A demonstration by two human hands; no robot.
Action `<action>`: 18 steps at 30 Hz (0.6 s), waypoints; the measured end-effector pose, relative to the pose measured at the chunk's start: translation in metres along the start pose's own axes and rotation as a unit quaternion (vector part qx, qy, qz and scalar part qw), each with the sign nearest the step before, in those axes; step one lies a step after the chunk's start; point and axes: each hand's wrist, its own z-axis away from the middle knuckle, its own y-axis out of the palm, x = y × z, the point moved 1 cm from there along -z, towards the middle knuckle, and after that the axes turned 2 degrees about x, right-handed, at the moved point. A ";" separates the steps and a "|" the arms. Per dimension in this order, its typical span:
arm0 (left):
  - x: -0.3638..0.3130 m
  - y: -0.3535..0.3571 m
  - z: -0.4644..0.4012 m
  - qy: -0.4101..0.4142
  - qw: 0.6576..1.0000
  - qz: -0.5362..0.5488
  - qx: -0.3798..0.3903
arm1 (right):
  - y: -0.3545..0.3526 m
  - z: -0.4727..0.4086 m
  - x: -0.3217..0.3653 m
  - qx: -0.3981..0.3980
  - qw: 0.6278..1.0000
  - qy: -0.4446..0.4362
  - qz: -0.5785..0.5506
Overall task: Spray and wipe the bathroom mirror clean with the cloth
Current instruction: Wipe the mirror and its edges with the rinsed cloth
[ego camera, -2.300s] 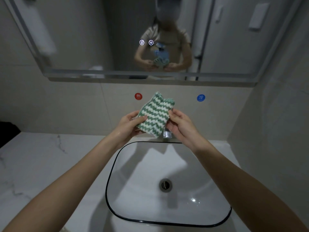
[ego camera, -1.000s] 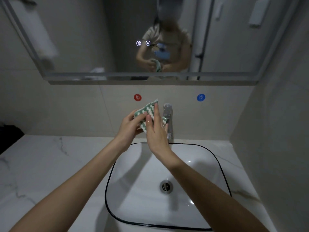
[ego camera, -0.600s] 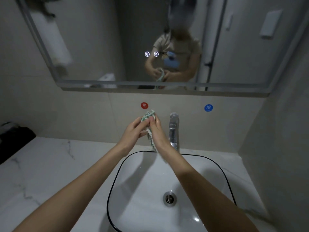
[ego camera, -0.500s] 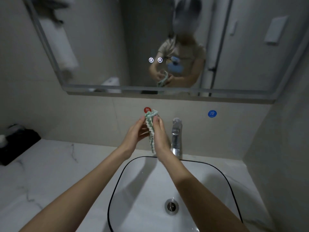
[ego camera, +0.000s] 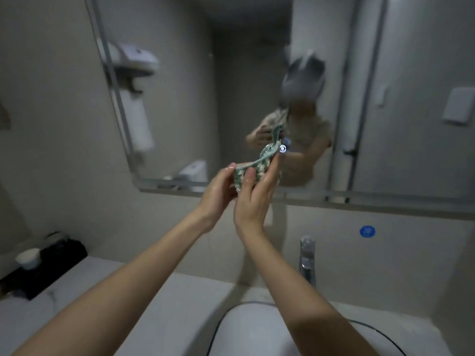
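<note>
both hands (ego camera: 246, 194) raised, cloth (ego camera: 253, 167) lifted to mirror (ego camera: 257, 86) (from faucet level)

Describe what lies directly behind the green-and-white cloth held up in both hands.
Behind the cloth is the mirror, showing the person's reflection and a lit touch icon. The cloth and both hands, left and right, cover part of the glass.

Cloth (ego camera: 253, 164) before mirror (ego camera: 180, 98), above sink (ego camera: 257, 330)
</note>
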 end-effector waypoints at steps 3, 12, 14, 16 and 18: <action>-0.046 -0.027 -0.027 0.058 0.997 -0.041 0.008 | 0.041 -0.036 0.010 -0.026 0.991 -0.102 0.082; -0.157 -0.158 -0.115 0.151 0.986 -0.043 0.054 | 0.211 -0.115 0.036 -0.128 0.911 -0.278 0.275; -0.177 -0.189 -0.136 0.162 0.984 -0.049 0.054 | 0.246 -0.136 0.037 -0.129 0.886 -0.310 0.320; -0.189 -0.221 -0.157 0.181 0.979 -0.085 0.046 | 0.277 -0.154 0.031 -0.104 0.857 -0.337 0.376; -0.193 -0.252 -0.173 0.208 0.967 -0.143 0.031 | 0.303 -0.167 0.019 -0.062 0.830 -0.354 0.427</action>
